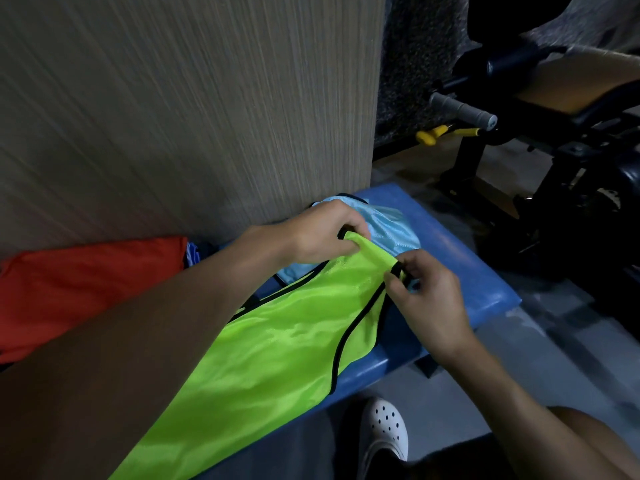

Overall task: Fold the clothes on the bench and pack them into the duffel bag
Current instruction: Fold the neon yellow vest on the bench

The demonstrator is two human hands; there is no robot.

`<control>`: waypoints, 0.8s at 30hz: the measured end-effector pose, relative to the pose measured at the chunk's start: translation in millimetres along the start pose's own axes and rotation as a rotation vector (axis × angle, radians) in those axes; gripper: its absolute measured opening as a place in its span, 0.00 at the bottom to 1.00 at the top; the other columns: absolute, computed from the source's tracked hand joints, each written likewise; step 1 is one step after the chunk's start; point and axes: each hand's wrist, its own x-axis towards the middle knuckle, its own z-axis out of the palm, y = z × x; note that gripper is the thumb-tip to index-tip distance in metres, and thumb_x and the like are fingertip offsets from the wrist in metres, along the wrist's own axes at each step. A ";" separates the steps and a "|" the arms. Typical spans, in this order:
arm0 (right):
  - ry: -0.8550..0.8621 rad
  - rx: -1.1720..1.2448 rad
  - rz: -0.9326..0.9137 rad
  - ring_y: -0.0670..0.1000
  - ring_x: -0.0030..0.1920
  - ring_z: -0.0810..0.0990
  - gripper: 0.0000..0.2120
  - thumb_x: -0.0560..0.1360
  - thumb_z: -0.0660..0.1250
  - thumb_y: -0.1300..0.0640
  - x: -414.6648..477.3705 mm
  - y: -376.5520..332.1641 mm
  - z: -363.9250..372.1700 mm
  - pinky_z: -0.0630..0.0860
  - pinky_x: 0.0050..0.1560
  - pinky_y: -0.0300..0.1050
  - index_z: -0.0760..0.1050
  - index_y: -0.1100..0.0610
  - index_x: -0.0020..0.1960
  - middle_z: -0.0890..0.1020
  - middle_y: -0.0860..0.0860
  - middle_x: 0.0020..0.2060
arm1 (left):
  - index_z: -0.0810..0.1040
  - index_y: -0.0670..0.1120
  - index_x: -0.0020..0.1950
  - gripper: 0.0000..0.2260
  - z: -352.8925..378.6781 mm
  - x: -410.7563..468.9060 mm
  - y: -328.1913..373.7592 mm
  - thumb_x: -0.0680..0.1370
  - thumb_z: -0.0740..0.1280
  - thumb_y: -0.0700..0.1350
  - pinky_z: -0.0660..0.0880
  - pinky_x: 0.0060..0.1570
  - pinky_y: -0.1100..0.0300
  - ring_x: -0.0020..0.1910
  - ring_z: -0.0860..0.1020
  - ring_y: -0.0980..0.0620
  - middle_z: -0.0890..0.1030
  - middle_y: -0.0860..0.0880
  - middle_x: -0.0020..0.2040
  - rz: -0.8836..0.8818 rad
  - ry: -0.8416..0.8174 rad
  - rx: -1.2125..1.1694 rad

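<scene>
On the blue bench (460, 258), both hands, left hand (318, 233) and right hand (429, 296), pinch the black-trimmed neon-green vest (277, 348).

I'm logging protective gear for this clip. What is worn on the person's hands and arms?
Nothing that shows. The left hand and right hand are ungloved, with no visible rings, watch or wristbands. The left forearm and right forearm are sleeveless.

Wood-grain wall panel (173, 116) takes up the whole left side. Off right there's a black gym machine (554, 161) with a grey foam handle (462, 109) and a yellow knob (429, 135). White clog (384, 431) down on the floor.
</scene>
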 end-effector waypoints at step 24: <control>-0.381 -0.342 -0.028 0.56 0.46 0.75 0.17 0.74 0.70 0.51 -58.2 -21.1 73.8 0.70 0.46 0.44 0.75 0.54 0.61 0.71 0.51 0.46 | 0.79 0.47 0.63 0.16 37.2 -192.3 -49.8 0.76 0.73 0.47 0.69 0.65 0.56 0.61 0.74 0.56 0.78 0.51 0.61 -0.251 0.172 -0.040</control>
